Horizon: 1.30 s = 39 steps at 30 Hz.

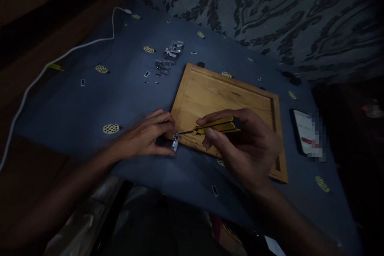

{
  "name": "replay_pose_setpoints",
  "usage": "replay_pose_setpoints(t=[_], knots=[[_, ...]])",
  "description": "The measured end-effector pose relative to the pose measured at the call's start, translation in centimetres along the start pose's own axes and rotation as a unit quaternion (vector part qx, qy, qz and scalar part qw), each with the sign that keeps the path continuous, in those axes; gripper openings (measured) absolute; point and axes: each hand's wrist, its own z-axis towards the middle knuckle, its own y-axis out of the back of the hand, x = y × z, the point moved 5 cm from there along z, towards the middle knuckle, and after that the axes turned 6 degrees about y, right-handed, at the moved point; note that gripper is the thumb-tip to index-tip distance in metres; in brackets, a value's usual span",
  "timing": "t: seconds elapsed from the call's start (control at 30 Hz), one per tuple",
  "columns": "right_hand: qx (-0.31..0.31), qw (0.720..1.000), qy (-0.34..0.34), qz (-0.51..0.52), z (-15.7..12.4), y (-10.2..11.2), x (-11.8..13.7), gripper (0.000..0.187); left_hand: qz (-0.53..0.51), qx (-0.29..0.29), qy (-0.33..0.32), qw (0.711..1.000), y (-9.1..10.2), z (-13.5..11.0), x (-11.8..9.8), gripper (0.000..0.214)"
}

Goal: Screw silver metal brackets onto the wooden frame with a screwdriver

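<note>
The right hand [250, 148] grips a yellow-and-black screwdriver [222, 125], tip at a small silver metal fitting [175, 144] — pinched by the left hand [150, 134] along a brown rectangular wooden panel [207, 96].

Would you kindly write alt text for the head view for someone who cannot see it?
The right hand holds a yellow screwdriver to a metal fitting at a corner of a wooden panel, the left hand beside it; more fittings and a phone lie on the blue tablecloth.
</note>
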Motion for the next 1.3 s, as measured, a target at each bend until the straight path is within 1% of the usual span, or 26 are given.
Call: replay_pose_setpoints(t=[0.13,0.2,0.27,0.33,0.4,0.47,0.53,0.63,0.77,0.87,0.97,1.07,1.17,1.23,1.27,1.3], knots=[[-0.002,1.000,0.000,0.008,0.1,-0.1,0.0,0.007,0.009,-0.010,-0.015,1.000,0.0,0.0,0.0,0.041],[0.006,1.000,-0.009,0.001,0.2,-0.1,0.0,0.008,0.013,-0.013,-0.020,1.000,0.0,0.0,0.0,0.041],[0.027,0.999,-0.029,-0.004,0.4,-0.2,-0.1,0.011,0.012,-0.011,-0.015,1.000,-0.1,0.0,0.0,0.040],[0.060,0.997,-0.042,0.002,0.6,-0.4,-0.1,0.013,0.006,-0.007,-0.008,1.000,-0.1,0.0,0.0,0.039],[0.094,0.994,-0.043,0.019,0.7,-0.7,0.0,0.012,-0.001,-0.004,-0.002,1.000,0.0,0.0,0.0,0.038],[0.109,0.993,-0.041,0.028,0.9,-0.8,0.0,0.010,-0.005,-0.001,0.005,1.000,0.0,0.0,0.0,0.037],[0.098,0.995,-0.032,0.012,1.1,-0.8,0.0,0.013,-0.007,0.001,0.012,1.000,0.0,0.0,0.0,0.037],[0.070,0.997,-0.017,-0.018,1.2,-0.8,0.1,0.022,-0.010,-0.001,0.011,1.000,0.0,0.1,0.0,0.037],[0.056,0.997,-0.054,0.020,1.1,-1.0,0.0,0.026,-0.003,-0.004,0.008,1.000,-0.1,0.1,0.1,0.037],[0.071,0.994,-0.077,0.044,0.9,-0.9,-0.1,0.023,-0.001,-0.011,0.002,1.000,-0.1,0.0,0.2,0.039],[0.094,0.993,-0.068,0.034,0.8,-0.7,-0.2,0.018,-0.005,-0.012,-0.001,1.000,-0.1,0.0,0.2,0.040],[0.073,0.996,-0.046,0.003,0.6,-0.5,-0.4,0.013,-0.004,-0.003,0.012,1.000,-0.1,0.0,0.3,0.039],[0.010,1.000,-0.002,-0.004,0.2,-0.3,-0.1,0.007,-0.006,0.000,0.018,1.000,-0.1,0.1,0.2,0.039],[-0.032,0.999,0.015,-0.003,-0.3,0.0,0.2,0.003,-0.008,-0.002,0.014,1.000,-0.1,0.1,0.2,0.040],[-0.042,0.999,0.016,-0.004,-0.5,0.1,0.3,0.002,-0.008,-0.003,0.012,1.000,-0.1,0.1,0.1,0.041],[-0.039,0.999,0.014,-0.007,-0.6,0.1,0.4,0.002,-0.007,-0.003,0.011,1.000,-0.1,0.1,0.1,0.041]])
